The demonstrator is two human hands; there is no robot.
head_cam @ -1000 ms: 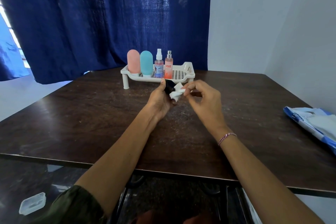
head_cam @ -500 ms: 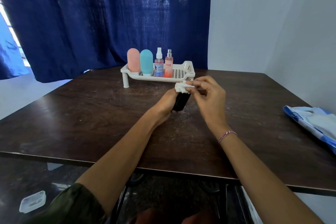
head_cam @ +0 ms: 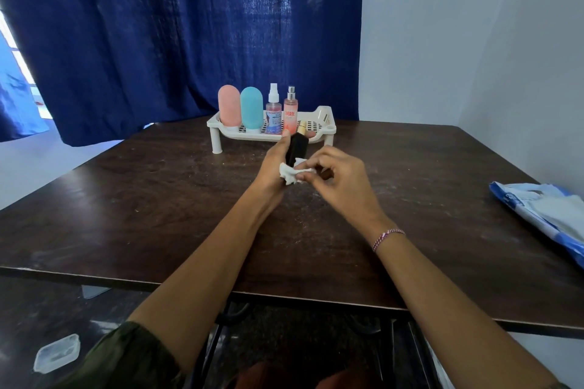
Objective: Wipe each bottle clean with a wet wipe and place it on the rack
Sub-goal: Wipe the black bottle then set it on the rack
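Note:
My left hand [head_cam: 274, 164] grips a small black bottle [head_cam: 297, 146] with a gold top, held upright just in front of the rack. My right hand [head_cam: 336, 181] pinches a crumpled white wet wipe [head_cam: 292, 173] against the bottle's lower end. The white perforated rack [head_cam: 321, 129] stands on short legs at the table's far side. On it stand a pink bottle [head_cam: 229, 105], a teal bottle [head_cam: 251, 107], a clear spray bottle [head_cam: 273, 110] and a pink spray bottle [head_cam: 290, 112]. The right end of the rack holds nothing.
A blue and white wet wipe pack [head_cam: 548, 215] lies at the table's right edge. The dark wooden table [head_cam: 158, 205] shows dusty marks. A dark blue curtain hangs behind the rack. A clear plastic lid [head_cam: 57, 353] lies on the floor at lower left.
The black bottle has turned upright, gold top up. The wipe has gone from the bottle's upper end down to its lower end, with my right hand following.

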